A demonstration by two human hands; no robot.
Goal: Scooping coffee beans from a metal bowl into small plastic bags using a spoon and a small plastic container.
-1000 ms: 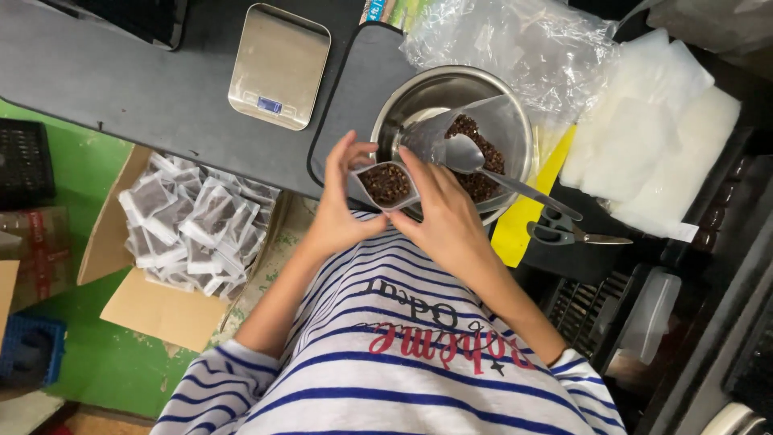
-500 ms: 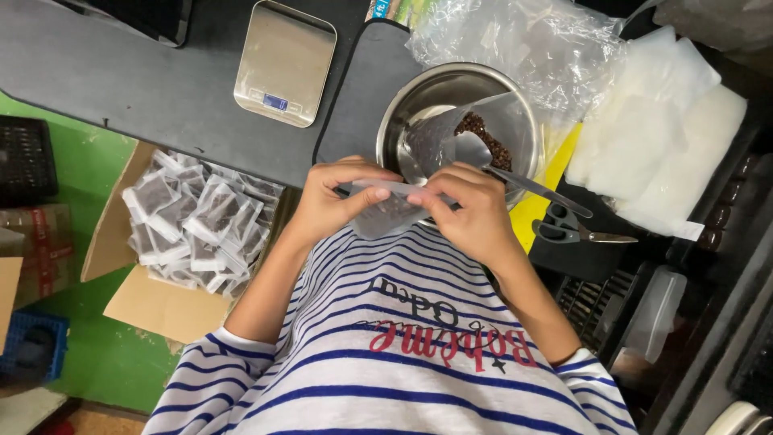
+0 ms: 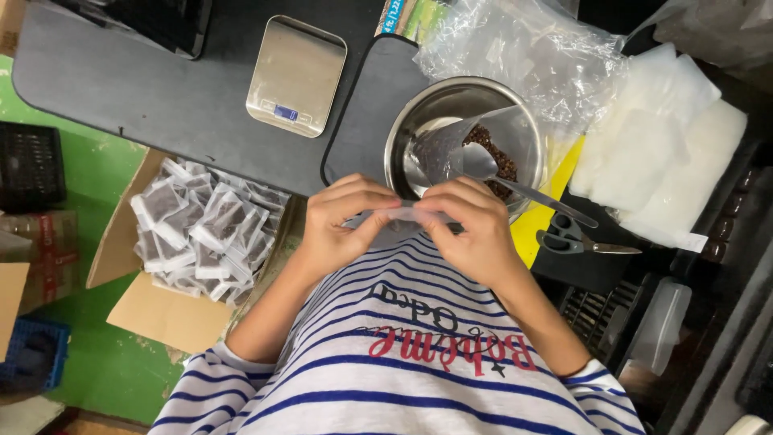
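Pinching the top edge of one small clear pouch (image 3: pixel 400 214) between left hand (image 3: pixel 342 227) and right hand (image 3: pixel 471 229), close in front of the chest. Probably sealing stage; many filled pouches (image 3: pixel 205 229) already in the cardboard box (image 3: pixel 161 314), too many to count. Still dark grains in one steel bowl (image 3: pixel 419 121), with one spoon (image 3: pixel 483 165). Beside: one scale (image 3: pixel 296 74), one pair of scissors (image 3: pixel 576 240)

view: single head camera | looks: steeply down over the wearer's striped shirt | range: close to both hands, left hand (image 3: pixel 342 229), right hand (image 3: pixel 475 234) | frame: dark counter (image 3: pixel 161 97) at top, cardboard box (image 3: pixel 161 306) lower left
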